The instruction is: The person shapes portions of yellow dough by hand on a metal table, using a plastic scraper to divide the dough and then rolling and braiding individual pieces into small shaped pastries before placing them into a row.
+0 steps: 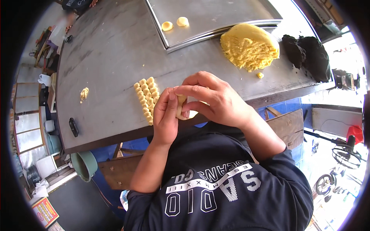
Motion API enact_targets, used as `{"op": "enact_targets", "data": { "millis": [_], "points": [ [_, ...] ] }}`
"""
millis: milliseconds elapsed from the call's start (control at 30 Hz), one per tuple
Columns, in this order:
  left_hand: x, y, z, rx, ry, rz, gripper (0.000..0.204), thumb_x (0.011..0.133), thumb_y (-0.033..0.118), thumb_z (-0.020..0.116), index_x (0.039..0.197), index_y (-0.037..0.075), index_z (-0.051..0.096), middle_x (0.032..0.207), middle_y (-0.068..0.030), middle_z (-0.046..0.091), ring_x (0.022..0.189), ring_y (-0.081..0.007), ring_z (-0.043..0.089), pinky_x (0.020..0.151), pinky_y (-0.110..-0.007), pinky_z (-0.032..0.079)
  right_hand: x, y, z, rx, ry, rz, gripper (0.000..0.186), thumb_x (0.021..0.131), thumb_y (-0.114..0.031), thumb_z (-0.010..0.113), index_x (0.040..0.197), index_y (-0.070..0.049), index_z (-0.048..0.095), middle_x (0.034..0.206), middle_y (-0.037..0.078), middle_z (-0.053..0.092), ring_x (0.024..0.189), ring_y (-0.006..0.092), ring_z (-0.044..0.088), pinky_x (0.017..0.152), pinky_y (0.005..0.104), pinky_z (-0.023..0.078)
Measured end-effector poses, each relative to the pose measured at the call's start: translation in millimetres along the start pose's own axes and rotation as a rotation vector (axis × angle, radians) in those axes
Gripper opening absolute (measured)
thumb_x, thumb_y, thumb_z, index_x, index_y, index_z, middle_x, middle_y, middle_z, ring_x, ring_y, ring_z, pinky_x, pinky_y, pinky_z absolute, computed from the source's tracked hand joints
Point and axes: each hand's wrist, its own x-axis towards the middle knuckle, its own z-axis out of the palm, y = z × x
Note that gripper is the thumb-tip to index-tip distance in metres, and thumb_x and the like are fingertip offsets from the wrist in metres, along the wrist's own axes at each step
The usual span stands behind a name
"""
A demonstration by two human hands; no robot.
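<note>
Close to my chest, over the table's near edge, both my hands meet around a piece of pale dough (180,109). My left hand (166,117) holds it upright between thumb and fingers. From the other side, the bent fingers and thumb of my right hand (216,98) close on the same piece, hiding part of it. Just left of my left hand lie rows of small pale dough balls (144,94), set tightly together. A big mound of yellow dough (248,46) with a rough, torn front sits farther right, a small crumb (260,75) beside it.
A metal tray (212,15) at the far side bears two round dough pieces (174,24). Black lumpy masses (308,54) lie at the table's right. On the left are a dough scrap (84,94) and a small black object (73,127). Another person (75,5) stands at the far left corner.
</note>
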Motion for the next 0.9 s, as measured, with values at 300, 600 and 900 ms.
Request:
{"op": "enact_targets", "data": {
  "millis": [300,600,900],
  "points": [
    [-10,-14,3,0.22,0.036,0.129,0.042,0.117,0.04,0.051,0.137,0.002,0.051,0.092,-0.0024,0.059,0.077,-0.0076,0.054,0.07,-0.026,0.049,-14,8,13,-0.019,0.073,0.119,0.024,0.086,-0.01,0.084,0.109,-0.01,0.076,0.106,0.006,0.072,0.092,0.0273,0.071,0.08,0.0398,0.06],
    [-9,-15,-7,0.193,-0.045,0.073,0.042,0.121,0.039,0.037,0.122,0.002,0.057,0.094,-0.003,0.06,0.078,-0.0089,0.057,0.07,-0.027,0.05,-11,16,13,-0.134,-0.038,-0.074,0.045,0.079,-0.01,0.086,0.123,-0.014,0.078,0.105,0.006,0.069,0.092,0.0274,0.07,0.077,0.0392,0.06],
    [-17,-23,-7,0.067,-0.008,0.052,0.045,0.121,0.039,0.038,0.113,0.004,0.063,0.091,0.0007,0.059,0.08,-0.0059,0.054,0.073,-0.024,0.047,-9,14,27,-0.009,-0.083,-0.024,0.036,0.085,-0.013,0.085,0.119,-0.008,0.073,0.094,0.008,0.064,0.084,0.0294,0.067,0.071,0.0408,0.057]
  ]
}}
